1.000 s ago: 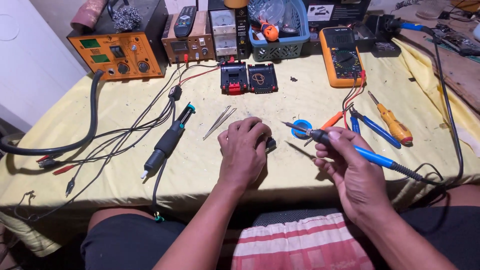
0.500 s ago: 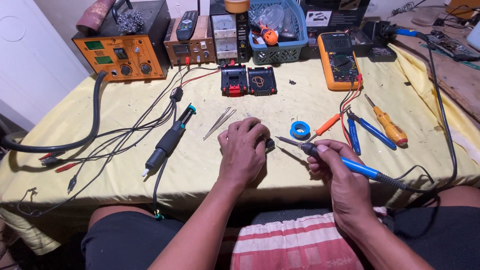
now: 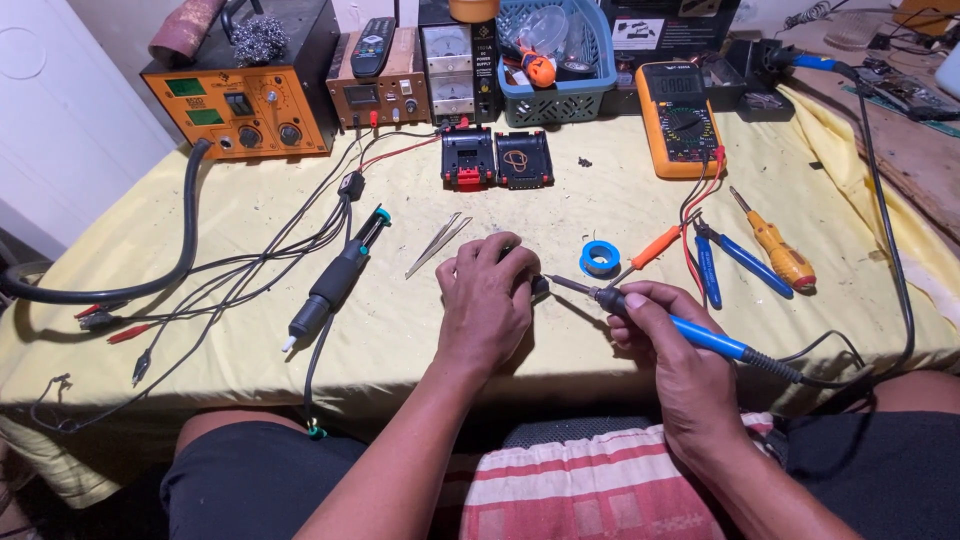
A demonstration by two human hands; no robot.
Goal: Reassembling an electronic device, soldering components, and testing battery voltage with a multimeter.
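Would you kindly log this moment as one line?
left hand covers small dark part | right hand holds blue soldering iron, tip at part | yellow cloth

Place: a small electronics repair workshop – a home bench under a yellow cloth.
Proof behind the hands: orange soldering station, bench power supply, multimeter.
Proof beside the grip: soldering iron, tweezers, screwdriver.
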